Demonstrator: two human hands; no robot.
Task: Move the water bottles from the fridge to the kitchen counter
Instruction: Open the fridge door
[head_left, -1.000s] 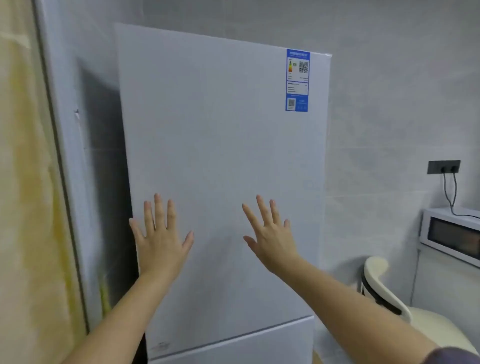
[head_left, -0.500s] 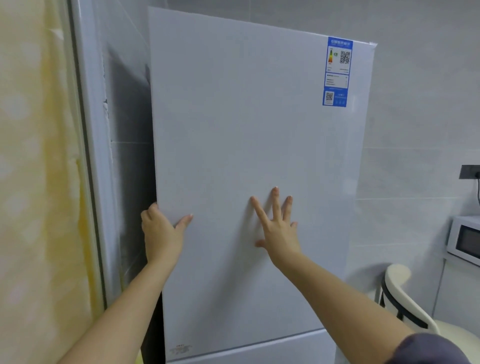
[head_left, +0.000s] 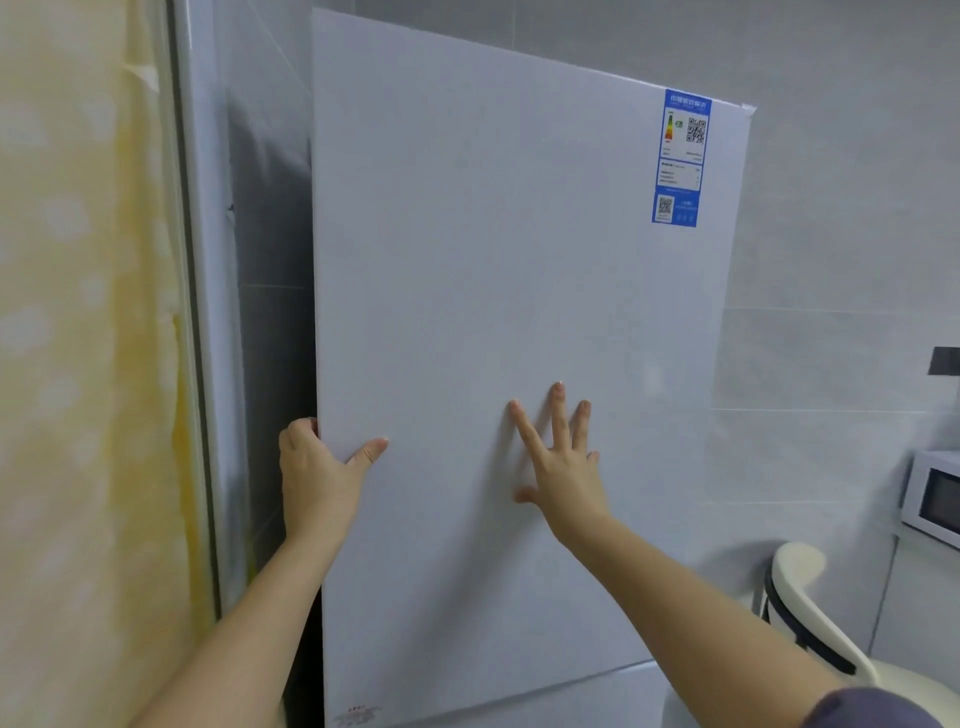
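Tiled wall (head_left: 831, 234) behind fridge (head_left: 493, 260), left hand (head_left: 317, 478) around edge, right hand (head_left: 563, 473) flat.

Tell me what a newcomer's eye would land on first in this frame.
The big white fridge door fills the middle of the view, with a blue label near its upper right corner. The left hand grips the door's left edge, thumb on the front, while the right hand lies flat with spread fingers on the door's face. A yellow curtain hangs along the left side.
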